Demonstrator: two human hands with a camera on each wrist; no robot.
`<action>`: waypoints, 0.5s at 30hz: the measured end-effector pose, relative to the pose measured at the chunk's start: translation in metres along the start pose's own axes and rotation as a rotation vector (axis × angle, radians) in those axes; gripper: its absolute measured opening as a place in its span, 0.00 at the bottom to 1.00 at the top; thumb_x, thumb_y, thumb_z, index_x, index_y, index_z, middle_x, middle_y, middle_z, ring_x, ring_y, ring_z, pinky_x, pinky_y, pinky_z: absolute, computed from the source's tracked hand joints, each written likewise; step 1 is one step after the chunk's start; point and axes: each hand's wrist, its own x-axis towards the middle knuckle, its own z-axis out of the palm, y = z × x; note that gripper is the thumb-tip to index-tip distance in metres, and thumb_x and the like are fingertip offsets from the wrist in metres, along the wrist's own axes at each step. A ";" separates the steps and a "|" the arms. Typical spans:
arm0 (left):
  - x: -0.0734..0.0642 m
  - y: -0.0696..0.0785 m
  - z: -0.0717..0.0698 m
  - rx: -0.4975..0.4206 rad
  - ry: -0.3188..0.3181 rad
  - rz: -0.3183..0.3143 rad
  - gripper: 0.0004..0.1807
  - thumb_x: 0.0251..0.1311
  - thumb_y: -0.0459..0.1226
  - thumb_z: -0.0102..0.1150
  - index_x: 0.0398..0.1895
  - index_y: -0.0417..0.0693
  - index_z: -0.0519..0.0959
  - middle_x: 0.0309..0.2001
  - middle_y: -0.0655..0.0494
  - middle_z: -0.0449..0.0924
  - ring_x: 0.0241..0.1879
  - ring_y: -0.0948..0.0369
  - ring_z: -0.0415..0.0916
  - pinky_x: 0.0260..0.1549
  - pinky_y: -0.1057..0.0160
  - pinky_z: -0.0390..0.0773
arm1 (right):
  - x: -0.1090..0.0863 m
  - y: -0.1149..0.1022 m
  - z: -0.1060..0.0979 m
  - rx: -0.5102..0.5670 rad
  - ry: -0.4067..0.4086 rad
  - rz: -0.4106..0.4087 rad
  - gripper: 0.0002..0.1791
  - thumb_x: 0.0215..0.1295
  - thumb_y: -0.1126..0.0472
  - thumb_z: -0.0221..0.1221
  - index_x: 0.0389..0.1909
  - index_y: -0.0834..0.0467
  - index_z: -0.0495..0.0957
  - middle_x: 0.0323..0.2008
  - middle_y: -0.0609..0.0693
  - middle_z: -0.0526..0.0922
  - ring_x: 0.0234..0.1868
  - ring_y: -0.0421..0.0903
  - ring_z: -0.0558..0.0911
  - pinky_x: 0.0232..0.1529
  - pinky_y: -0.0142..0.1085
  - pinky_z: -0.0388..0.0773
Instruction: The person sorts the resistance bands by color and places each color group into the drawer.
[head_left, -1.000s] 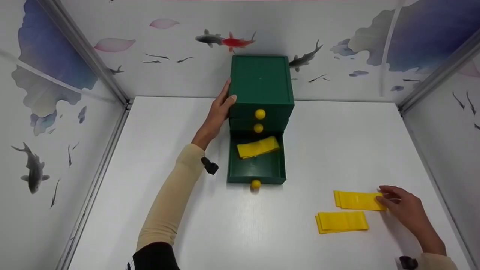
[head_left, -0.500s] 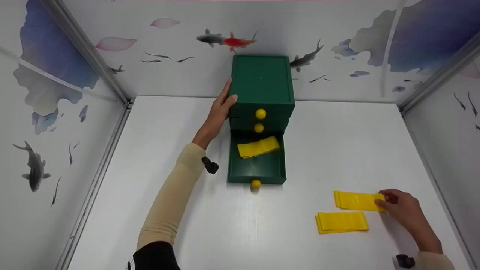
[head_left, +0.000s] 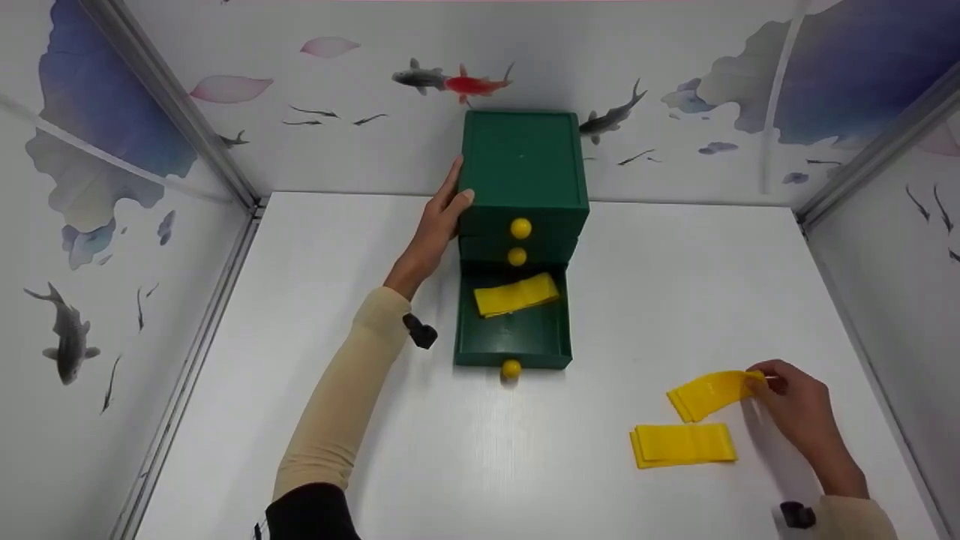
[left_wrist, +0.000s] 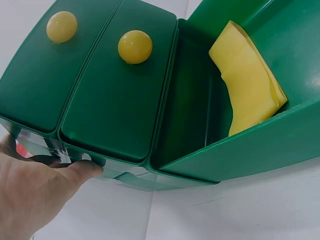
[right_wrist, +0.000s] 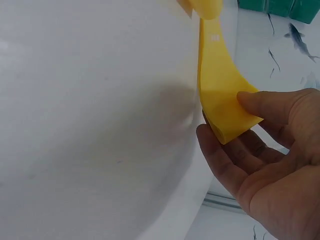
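My right hand (head_left: 796,405) pinches one end of a folded yellow strip (head_left: 712,391) between thumb and fingers. That end is raised and bends the strip, while its far end stays low by the table. In the right wrist view the thumb presses the top of the yellow strip (right_wrist: 225,97). A second folded yellow strip (head_left: 686,443) lies flat just below it. My left hand (head_left: 435,229) rests along the left side of a green drawer cabinet (head_left: 523,161), thumb by its front corner. The cabinet's bottom drawer (head_left: 514,341) is pulled out, and another folded yellow strip (head_left: 516,295) lies inside.
Yellow round knobs (head_left: 520,228) mark the two closed upper drawers and the pulled-out one. The cabinet stands at the back of the white table (head_left: 360,420), against a wall (head_left: 337,150) painted with fish. Side walls with metal-edged corners border the table.
My right hand closes on the upper strip's right end, lifts it and shifts slightly left, so the strip now curves up. The left hand and the drawer have not moved.
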 end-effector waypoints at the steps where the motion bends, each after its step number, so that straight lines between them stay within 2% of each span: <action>1: 0.000 -0.001 0.000 -0.001 0.000 0.003 0.39 0.84 0.60 0.49 0.90 0.84 0.44 0.90 0.73 0.39 0.85 0.56 0.52 0.81 0.39 0.60 | 0.001 -0.003 0.000 0.001 0.012 -0.015 0.11 0.80 0.64 0.65 0.55 0.68 0.84 0.53 0.70 0.87 0.50 0.63 0.83 0.43 0.09 0.68; 3: 0.000 -0.002 0.000 -0.002 0.001 0.009 0.39 0.84 0.60 0.49 0.90 0.84 0.44 0.90 0.73 0.40 0.85 0.56 0.52 0.81 0.40 0.60 | 0.003 -0.008 -0.001 -0.001 0.037 -0.043 0.10 0.79 0.66 0.66 0.54 0.67 0.84 0.53 0.69 0.87 0.49 0.60 0.83 0.46 0.08 0.66; 6: 0.000 -0.003 0.001 -0.005 0.004 0.008 0.39 0.84 0.61 0.49 0.90 0.84 0.45 0.90 0.73 0.41 0.85 0.57 0.53 0.81 0.40 0.60 | 0.006 -0.016 -0.004 0.003 0.087 -0.107 0.09 0.76 0.70 0.68 0.52 0.67 0.86 0.50 0.67 0.89 0.47 0.46 0.82 0.48 0.08 0.66; 10: 0.001 -0.003 0.001 -0.009 0.009 0.001 0.39 0.84 0.60 0.49 0.90 0.83 0.45 0.90 0.72 0.41 0.85 0.56 0.52 0.81 0.39 0.60 | 0.011 -0.028 -0.007 0.021 0.157 -0.221 0.09 0.70 0.75 0.70 0.48 0.67 0.87 0.44 0.65 0.90 0.42 0.27 0.74 0.46 0.10 0.68; 15: 0.001 -0.002 0.000 -0.001 0.015 0.003 0.40 0.84 0.60 0.49 0.91 0.80 0.44 0.90 0.71 0.40 0.85 0.55 0.53 0.81 0.38 0.60 | 0.022 -0.046 -0.010 0.039 0.180 -0.315 0.11 0.67 0.78 0.70 0.48 0.68 0.87 0.43 0.64 0.90 0.41 0.23 0.73 0.45 0.10 0.70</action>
